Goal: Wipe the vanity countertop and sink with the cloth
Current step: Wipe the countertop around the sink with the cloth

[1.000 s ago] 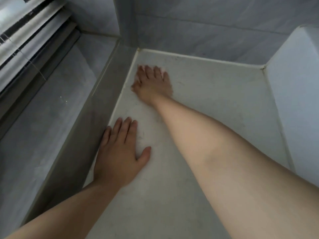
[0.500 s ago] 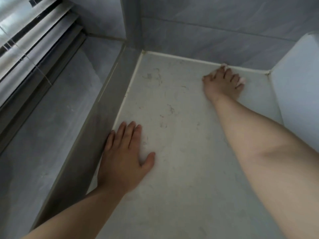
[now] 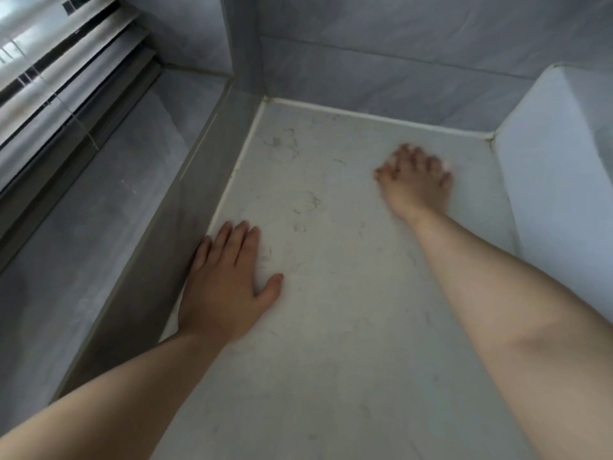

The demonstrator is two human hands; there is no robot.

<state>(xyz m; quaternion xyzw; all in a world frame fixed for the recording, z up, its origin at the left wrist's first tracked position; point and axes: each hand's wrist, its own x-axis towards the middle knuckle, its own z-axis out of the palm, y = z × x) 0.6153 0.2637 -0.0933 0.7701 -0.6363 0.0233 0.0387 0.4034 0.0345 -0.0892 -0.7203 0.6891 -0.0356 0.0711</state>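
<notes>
Grey tiled walls (image 3: pixel 381 61) close in a pale, marbled countertop (image 3: pixel 331 343), with a white sealant line (image 3: pixel 365 115) running along the joint at the back. Slatted blinds (image 3: pixel 66 78) hang at the far left above a grey sill (image 3: pixel 99 234) that lies beside the counter. A white raised body (image 3: pixel 557 200), perhaps the side of a basin, stands against the counter's right edge; its inside is out of view. Thin dark hairs and smudges (image 3: pixel 282 142) lie scattered over the counter's back left part.

The left hand (image 3: pixel 229 283) rests palm down on the countertop at its left edge, the four fingers (image 3: pixel 238 240) straight and held together, the thumb spread out to the side. It holds nothing.

The right hand (image 3: pixel 416 185) is far out near the back right corner, close to the white body but apart from it. Its fingers (image 3: pixel 431 162) are spread and bent down onto the surface, clamped over the cloth (image 3: pixel 447 166), of which only slivers of white show past the fingertips. The hand is blurred, so the cloth's shape cannot be made out.
</notes>
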